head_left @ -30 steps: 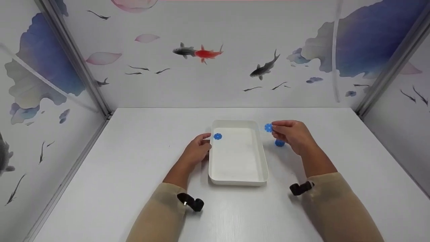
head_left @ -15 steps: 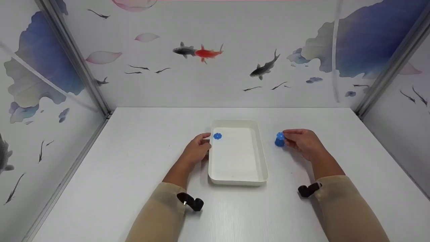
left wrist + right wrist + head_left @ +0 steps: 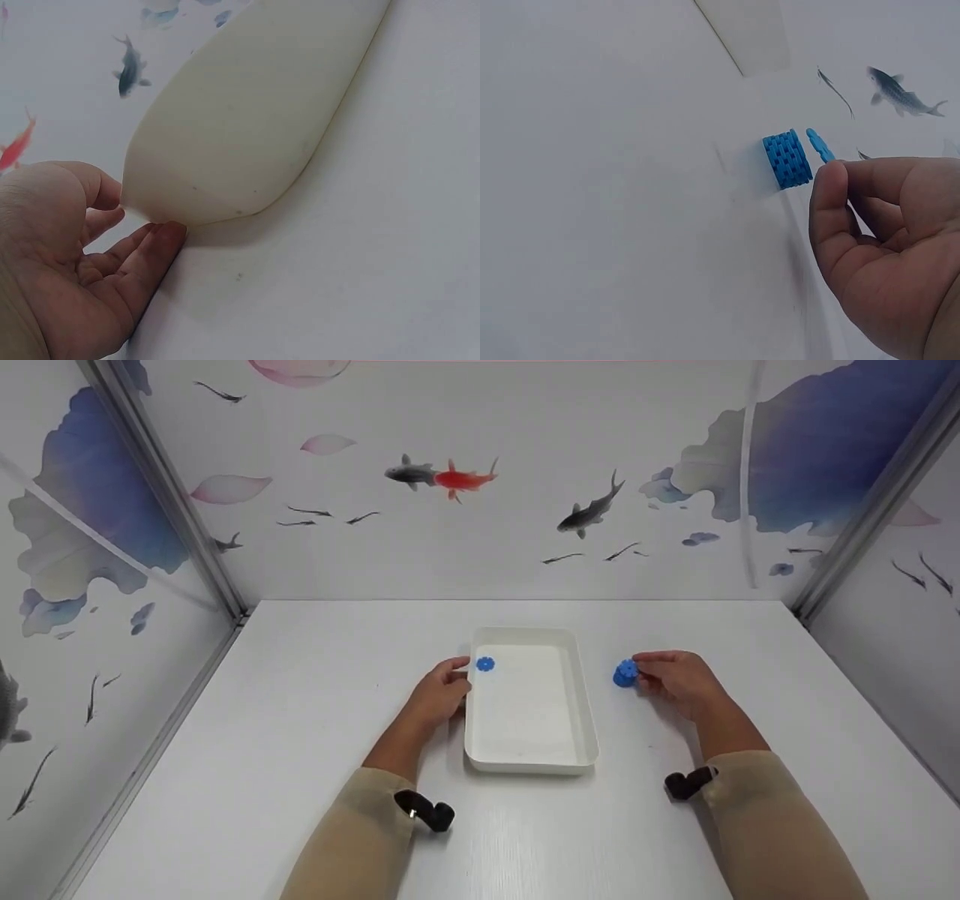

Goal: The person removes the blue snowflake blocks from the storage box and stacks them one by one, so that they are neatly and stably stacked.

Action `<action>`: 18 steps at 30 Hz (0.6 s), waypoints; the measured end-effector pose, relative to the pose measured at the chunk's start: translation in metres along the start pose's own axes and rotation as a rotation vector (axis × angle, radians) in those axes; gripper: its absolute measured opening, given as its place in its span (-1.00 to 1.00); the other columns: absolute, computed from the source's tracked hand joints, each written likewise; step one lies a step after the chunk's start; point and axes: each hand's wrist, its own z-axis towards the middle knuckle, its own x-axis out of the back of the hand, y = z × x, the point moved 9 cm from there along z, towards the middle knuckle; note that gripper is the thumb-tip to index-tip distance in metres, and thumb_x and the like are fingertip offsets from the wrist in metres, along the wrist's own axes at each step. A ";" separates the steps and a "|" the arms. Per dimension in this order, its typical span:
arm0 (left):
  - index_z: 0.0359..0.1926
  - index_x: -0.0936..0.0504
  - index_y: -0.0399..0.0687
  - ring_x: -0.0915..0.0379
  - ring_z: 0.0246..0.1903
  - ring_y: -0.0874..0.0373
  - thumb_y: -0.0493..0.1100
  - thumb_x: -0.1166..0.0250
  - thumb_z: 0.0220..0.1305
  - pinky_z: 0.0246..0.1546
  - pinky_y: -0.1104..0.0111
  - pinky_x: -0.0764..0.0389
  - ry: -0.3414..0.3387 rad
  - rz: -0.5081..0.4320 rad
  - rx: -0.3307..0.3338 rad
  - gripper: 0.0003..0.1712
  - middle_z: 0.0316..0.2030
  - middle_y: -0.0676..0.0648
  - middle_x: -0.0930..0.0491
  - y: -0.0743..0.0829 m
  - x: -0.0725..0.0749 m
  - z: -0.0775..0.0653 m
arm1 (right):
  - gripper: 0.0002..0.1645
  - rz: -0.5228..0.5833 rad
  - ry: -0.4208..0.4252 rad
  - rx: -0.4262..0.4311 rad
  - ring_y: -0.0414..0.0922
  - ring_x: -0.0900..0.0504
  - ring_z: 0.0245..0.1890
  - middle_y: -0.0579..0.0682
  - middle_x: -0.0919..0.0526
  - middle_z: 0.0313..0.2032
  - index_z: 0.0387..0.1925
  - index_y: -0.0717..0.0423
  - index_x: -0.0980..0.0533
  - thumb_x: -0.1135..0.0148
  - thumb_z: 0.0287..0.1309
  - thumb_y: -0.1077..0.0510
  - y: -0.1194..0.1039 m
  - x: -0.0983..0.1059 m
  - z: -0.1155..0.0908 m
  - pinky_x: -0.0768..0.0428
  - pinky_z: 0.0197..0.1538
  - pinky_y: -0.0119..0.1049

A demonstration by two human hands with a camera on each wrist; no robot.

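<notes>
My right hand [image 3: 681,681] pinches a blue snowflake disc [image 3: 820,145] between thumb and forefinger. The disc is just above a short stack of blue snowflake discs [image 3: 787,159] standing on the table, with a narrow gap between them in the right wrist view. At the left side of a white rectangular tray [image 3: 532,720], my left hand [image 3: 439,694] grips the wall; the left wrist view has thumb and fingers [image 3: 157,251] at its edge. One blue snowflake disc [image 3: 486,664] lies inside the tray, near its far left corner.
The white table [image 3: 300,720] is enclosed by printed panels with fish and lotus patterns, the back wall [image 3: 480,540] among them. Metal posts stand at the corners. A black wrist camera [image 3: 426,810] is strapped to each sleeve.
My right hand has moved right and toward me, bringing the pinched disc from beside the tray's far right corner to over the stack. The left hand and tray have stayed put.
</notes>
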 end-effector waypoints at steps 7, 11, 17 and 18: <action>0.56 -0.41 0.27 -0.62 0.18 0.07 -0.06 -0.16 0.51 0.21 0.18 -0.66 -0.007 -0.019 -0.015 -0.37 0.36 0.00 -0.58 0.002 0.000 -0.002 | -0.46 0.007 -0.014 -0.007 -0.21 -0.69 -0.07 0.01 -0.67 0.11 0.41 0.13 -0.52 -0.22 0.56 -0.02 0.001 0.000 0.000 -0.72 0.09 -0.44; 0.56 -0.40 0.28 -0.62 0.18 0.06 -0.06 -0.15 0.50 0.26 0.15 -0.65 -0.018 -0.037 -0.017 -0.36 0.38 0.01 -0.57 0.002 0.000 -0.005 | -0.43 -0.010 -0.014 -0.012 -0.24 -0.71 -0.06 -0.01 -0.70 0.09 0.41 0.14 -0.52 -0.25 0.53 -0.03 0.001 0.000 0.000 -0.72 0.09 -0.46; 0.57 -0.39 0.26 -0.62 0.19 0.06 -0.06 -0.14 0.51 0.25 0.15 -0.65 -0.024 -0.038 -0.026 -0.36 0.38 0.00 -0.57 0.003 -0.001 -0.005 | -0.42 -0.019 -0.002 -0.032 -0.23 -0.73 -0.04 -0.01 -0.72 0.09 0.39 0.13 -0.54 -0.28 0.51 -0.06 0.003 0.000 0.000 -0.72 0.11 -0.45; 0.57 -0.40 0.26 -0.62 0.20 0.06 -0.06 -0.14 0.51 0.24 0.15 -0.66 -0.024 -0.037 -0.025 -0.36 0.38 0.01 -0.57 0.003 -0.001 -0.004 | -0.42 -0.015 -0.002 -0.035 -0.23 -0.74 -0.05 -0.01 -0.73 0.08 0.39 0.13 -0.54 -0.28 0.51 -0.06 0.003 -0.001 0.000 -0.72 0.11 -0.45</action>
